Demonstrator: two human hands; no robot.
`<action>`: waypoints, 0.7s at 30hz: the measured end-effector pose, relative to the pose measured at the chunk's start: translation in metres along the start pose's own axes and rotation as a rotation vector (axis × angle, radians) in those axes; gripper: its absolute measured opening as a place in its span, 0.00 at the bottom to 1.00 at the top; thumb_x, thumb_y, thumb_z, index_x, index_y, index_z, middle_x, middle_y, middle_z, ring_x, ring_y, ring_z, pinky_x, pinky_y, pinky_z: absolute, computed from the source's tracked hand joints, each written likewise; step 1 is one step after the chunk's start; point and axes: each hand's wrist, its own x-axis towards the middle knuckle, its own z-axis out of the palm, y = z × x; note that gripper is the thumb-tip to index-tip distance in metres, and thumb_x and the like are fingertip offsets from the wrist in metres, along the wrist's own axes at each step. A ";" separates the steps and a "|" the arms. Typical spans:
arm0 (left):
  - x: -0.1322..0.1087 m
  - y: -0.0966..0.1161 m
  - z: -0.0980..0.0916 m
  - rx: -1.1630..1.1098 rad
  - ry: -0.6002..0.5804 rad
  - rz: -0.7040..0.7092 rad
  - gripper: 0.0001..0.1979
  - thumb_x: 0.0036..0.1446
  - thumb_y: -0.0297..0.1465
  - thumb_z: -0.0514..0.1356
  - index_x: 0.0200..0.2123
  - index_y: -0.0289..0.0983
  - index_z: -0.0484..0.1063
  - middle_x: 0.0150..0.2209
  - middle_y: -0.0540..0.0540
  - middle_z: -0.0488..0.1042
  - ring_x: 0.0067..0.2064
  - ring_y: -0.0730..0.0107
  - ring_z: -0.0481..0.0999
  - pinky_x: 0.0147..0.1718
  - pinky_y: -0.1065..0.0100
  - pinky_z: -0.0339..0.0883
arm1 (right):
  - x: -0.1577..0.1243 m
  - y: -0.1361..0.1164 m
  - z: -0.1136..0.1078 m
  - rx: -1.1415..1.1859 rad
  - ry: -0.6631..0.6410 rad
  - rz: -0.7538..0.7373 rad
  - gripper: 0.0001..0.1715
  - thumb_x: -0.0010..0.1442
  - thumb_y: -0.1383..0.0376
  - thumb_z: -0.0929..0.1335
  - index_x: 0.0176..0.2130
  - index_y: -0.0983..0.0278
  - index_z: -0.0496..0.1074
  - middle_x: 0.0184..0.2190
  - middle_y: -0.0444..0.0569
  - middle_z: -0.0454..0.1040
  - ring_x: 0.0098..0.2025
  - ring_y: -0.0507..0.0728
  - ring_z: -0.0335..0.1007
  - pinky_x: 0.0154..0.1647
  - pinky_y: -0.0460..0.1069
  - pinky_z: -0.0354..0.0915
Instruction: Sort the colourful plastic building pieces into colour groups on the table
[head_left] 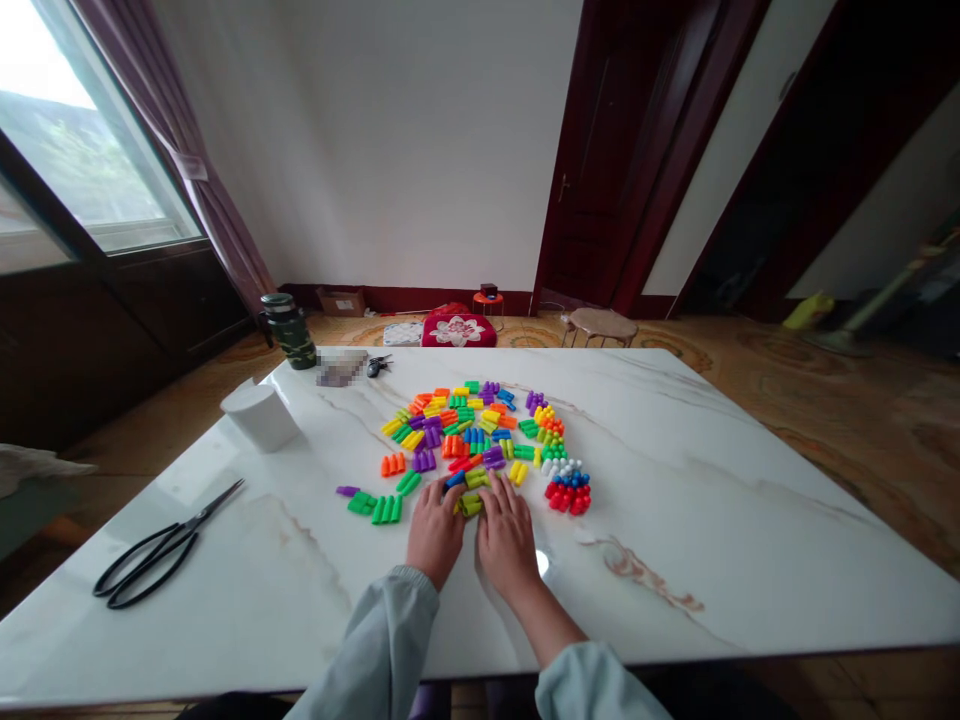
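Many colourful plastic pieces (452, 447) lie in a loose cluster on the white marble-patterned table (630, 440). My left hand (436, 527) rests at the near edge of the cluster, its fingertips by a blue piece (455, 480) and yellow-green pieces (471, 504). Just right of these, my right hand (506, 530) lies low with its fingers over the table, touching the yellow-green pieces. The fingers of my left hand curve around the left side of the same pieces. Red, blue and white pegs (570, 490) stand grouped to the right, and green pieces (387, 509) lie to the left.
Black-handled scissors (161, 550) lie at the left. Behind them are a white paper roll (260, 415), a camouflage bottle (289, 330) and keys (378, 366). A round stool (602, 323) and a red flowered seat (459, 330) stand beyond the far edge.
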 end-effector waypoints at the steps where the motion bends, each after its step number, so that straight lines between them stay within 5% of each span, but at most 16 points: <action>1: 0.002 -0.002 0.001 -0.026 0.015 -0.015 0.20 0.52 0.21 0.53 0.47 0.41 0.73 0.50 0.42 0.70 0.51 0.57 0.69 0.52 0.54 0.66 | 0.000 0.000 0.000 -0.006 0.001 0.003 0.24 0.62 0.72 0.59 0.55 0.63 0.68 0.66 0.52 0.57 0.69 0.60 0.45 0.64 0.59 0.52; 7: 0.012 -0.003 0.007 -0.035 0.043 -0.153 0.20 0.47 0.20 0.54 0.40 0.42 0.76 0.49 0.43 0.72 0.49 0.55 0.70 0.47 0.55 0.67 | 0.000 -0.002 -0.001 -0.021 -0.004 0.003 0.24 0.62 0.72 0.59 0.56 0.61 0.67 0.66 0.52 0.56 0.69 0.60 0.45 0.63 0.58 0.53; 21: 0.010 0.005 0.007 0.099 0.015 -0.126 0.18 0.52 0.21 0.53 0.44 0.40 0.73 0.51 0.42 0.69 0.51 0.54 0.68 0.48 0.56 0.65 | -0.002 -0.001 -0.001 0.012 0.002 0.004 0.25 0.63 0.71 0.58 0.58 0.61 0.65 0.67 0.50 0.54 0.69 0.60 0.45 0.65 0.60 0.52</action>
